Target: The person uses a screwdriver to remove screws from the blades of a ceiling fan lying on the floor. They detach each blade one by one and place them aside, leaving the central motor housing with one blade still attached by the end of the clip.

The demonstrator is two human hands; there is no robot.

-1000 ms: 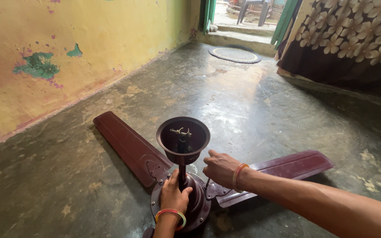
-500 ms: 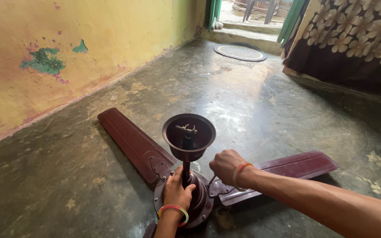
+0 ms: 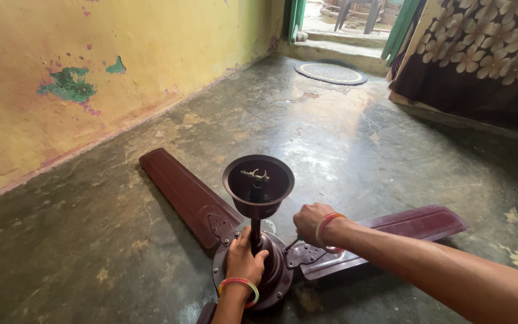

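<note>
A dark maroon ceiling fan lies on the concrete floor, its motor housing (image 3: 274, 279) at the bottom middle. The down rod stands upright and carries a cup-shaped canopy (image 3: 258, 187) with a metal clip inside. One blade (image 3: 181, 192) points up-left and another blade (image 3: 412, 223) points right. My left hand (image 3: 244, 261), with bangles at the wrist, wraps the foot of the rod on top of the housing. My right hand (image 3: 312, 223) is closed around a thin tool whose tip meets the right blade's metal bracket (image 3: 304, 255). What kind of tool it is stays unclear.
A yellow wall (image 3: 91, 78) with peeling paint runs along the left. A round mat (image 3: 331, 73) lies before a doorway step at the back. A dark cloth with a flower print (image 3: 481, 54) hangs at the right.
My right hand has shifted slightly right and down toward the blade bracket. The left hand keeps its hold on the rod's foot. The view has drifted a little.
</note>
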